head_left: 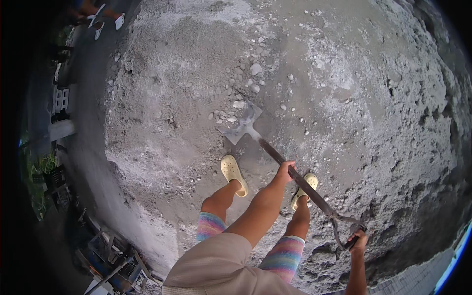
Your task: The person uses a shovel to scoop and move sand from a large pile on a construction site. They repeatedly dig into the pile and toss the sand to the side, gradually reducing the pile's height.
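A shovel (275, 153) slants across the ground in front of me, from its metal blade near the middle of the view to its handle at the lower right. My left hand (287, 169) is closed round the dark shaft about halfway along. At the far end of the shaft, my right hand (358, 240) grips the crossbar of the D-shaped handle. The wide grey blade (242, 127) lies low against the gravel, and several pale stones (232, 118) rest at its front edge. Whether the blade's edge is dug in, I cannot tell.
My feet in yellow clogs (232, 173) stand on either side of the shaft. Grey gravel (187, 93) spreads around, rising into a rough bank (418, 113) on the right. Another person's feet (119, 21) show at the upper left. Scrap material (115, 260) lies at the lower left.
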The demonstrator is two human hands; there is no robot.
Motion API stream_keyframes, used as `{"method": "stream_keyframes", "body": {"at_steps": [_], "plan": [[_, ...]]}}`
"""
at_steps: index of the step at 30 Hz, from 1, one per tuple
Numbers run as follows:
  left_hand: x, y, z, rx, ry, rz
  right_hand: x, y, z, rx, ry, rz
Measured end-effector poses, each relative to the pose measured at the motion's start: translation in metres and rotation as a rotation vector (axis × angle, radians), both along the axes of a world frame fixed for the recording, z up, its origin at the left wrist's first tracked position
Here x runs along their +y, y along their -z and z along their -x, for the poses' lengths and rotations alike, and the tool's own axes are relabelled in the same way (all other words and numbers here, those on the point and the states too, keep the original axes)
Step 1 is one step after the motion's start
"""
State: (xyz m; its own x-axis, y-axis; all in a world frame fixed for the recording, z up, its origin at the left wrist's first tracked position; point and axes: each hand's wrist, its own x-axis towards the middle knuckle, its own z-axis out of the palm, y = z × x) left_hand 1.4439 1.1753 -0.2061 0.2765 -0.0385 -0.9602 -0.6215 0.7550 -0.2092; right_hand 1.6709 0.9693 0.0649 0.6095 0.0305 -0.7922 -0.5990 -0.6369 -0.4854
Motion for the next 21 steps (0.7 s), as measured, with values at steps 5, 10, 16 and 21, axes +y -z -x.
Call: {"method": "stream_keyframes", "body": {"at_steps": [5,10,16,21], "plan": [[-0.027,-0.064,0.028,0.009,-0.012,0.003,-0.038,-0.035,0.007,0.073,0.065,-0.032],[0.029,-0.119,0.149,0.261,-0.077,-0.188,-0.012,0.002,0.074,0.332,0.032,-0.203],[0.177,-0.302,0.343,0.794,-0.055,-0.543,0.126,-0.080,0.239,0.665,-0.037,-0.482],[0.174,-0.350,0.329,0.804,-0.015,-0.490,0.140,-0.164,0.226,0.597,-0.160,-0.544]]}}
